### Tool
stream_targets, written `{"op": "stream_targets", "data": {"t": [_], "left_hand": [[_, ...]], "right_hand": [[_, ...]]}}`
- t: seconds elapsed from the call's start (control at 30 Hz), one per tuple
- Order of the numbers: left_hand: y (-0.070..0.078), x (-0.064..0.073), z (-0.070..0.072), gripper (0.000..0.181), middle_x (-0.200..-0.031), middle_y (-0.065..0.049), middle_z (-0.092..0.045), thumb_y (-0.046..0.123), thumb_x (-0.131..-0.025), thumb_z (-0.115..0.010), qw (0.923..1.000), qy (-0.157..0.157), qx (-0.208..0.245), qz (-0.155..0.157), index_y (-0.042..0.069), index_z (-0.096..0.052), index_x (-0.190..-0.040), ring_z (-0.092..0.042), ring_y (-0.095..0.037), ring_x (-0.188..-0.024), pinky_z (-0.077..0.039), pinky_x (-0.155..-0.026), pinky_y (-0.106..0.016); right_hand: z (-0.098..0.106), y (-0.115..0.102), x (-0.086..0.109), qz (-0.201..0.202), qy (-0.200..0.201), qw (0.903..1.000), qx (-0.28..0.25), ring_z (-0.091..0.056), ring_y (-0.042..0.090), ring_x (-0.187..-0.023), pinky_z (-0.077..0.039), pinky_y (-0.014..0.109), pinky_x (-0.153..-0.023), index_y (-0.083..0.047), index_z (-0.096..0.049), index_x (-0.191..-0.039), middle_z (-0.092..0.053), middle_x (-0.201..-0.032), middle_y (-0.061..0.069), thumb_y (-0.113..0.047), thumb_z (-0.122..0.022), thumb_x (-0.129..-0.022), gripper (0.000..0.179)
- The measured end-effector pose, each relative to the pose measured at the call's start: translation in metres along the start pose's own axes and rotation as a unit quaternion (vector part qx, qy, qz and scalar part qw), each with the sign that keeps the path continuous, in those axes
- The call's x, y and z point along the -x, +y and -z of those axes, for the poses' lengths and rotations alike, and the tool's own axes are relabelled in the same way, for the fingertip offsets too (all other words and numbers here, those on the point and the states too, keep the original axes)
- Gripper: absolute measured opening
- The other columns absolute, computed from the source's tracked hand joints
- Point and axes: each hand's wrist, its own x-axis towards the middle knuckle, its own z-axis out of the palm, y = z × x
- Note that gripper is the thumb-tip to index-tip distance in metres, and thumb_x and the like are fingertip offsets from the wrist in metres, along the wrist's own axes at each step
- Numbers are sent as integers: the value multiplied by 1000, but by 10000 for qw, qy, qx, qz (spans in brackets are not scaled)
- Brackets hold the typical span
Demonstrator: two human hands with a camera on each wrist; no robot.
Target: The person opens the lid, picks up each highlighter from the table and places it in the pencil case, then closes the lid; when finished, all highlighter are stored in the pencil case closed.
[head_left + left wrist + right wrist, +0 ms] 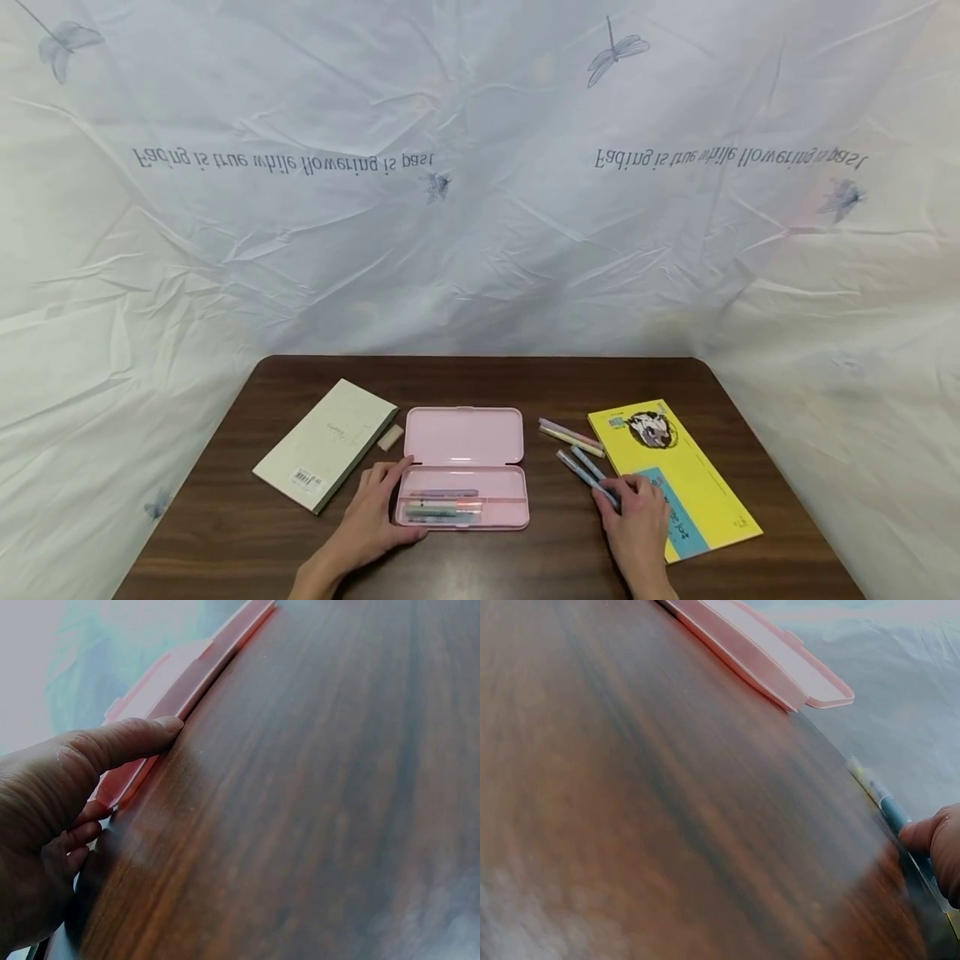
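An open pink pencil case point(463, 435) lies on the table, its lid folded back. Several pens and markers point(442, 508) lie in its lower half, on both sides of a divider. My left hand point(375, 508) grips the case's left end, with the thumb point(161, 727) along the front wall and the fingers around the side. To the right, my right hand point(637, 512) pinches the near ends of two blue pens point(573, 467), beside a yellow booklet. In the right wrist view, the thumb point(922, 834) presses against a blue pen point(892, 810); the other fingers are mostly hidden.
Pastel pens point(570, 437) lie just beyond the blue ones, touching the yellow booklet point(701, 475). A cream notebook point(322, 446) lies at the left, with an eraser point(390, 437) between it and the case. Behind the dark wooden table point(480, 379) hangs a white printed cloth point(480, 250).
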Motion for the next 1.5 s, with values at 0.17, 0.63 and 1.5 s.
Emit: {"op": "stream_targets", "data": {"t": [0.17, 0.63, 1.5], "left_hand": [[-1, 0, 0, 108, -133, 1, -52, 57, -66, -95, 10000, -6, -29, 7, 19, -51, -156, -43, -20, -125, -47, -94, -46], [-1, -3, -1, 108, -133, 2, -52, 57, -66, -94, 10000, -18, 13, 2, 20, -50, -157, -42, -20, -125, -47, -94, -46], [0, 0, -1, 106, -132, 3, -52, 53, -65, -96, 10000, -12, 36, 84, 18, -53, -155, -43, -20, -125, -46, -95, -46]], "right_hand": [[0, -5, -1, -48, 94, 9999, -133, -56, 39, -92, -37, 56, -82, -8, -80, -91, -64, -95, 14, -13, -91, -83, 15], [-36, -53, 0, 1075, 683, 9857, -1103, -57, 22, -90, -41, 41, -80, -11, -79, -88, -67, -90, 1, -2, -97, -70, 27], [-79, -120, 7, 2571, 243, 9558, -1402, -54, 15, -86, -41, 38, -77, -18, -81, -85, -62, -84, -5, -18, -97, -69, 22]]}}
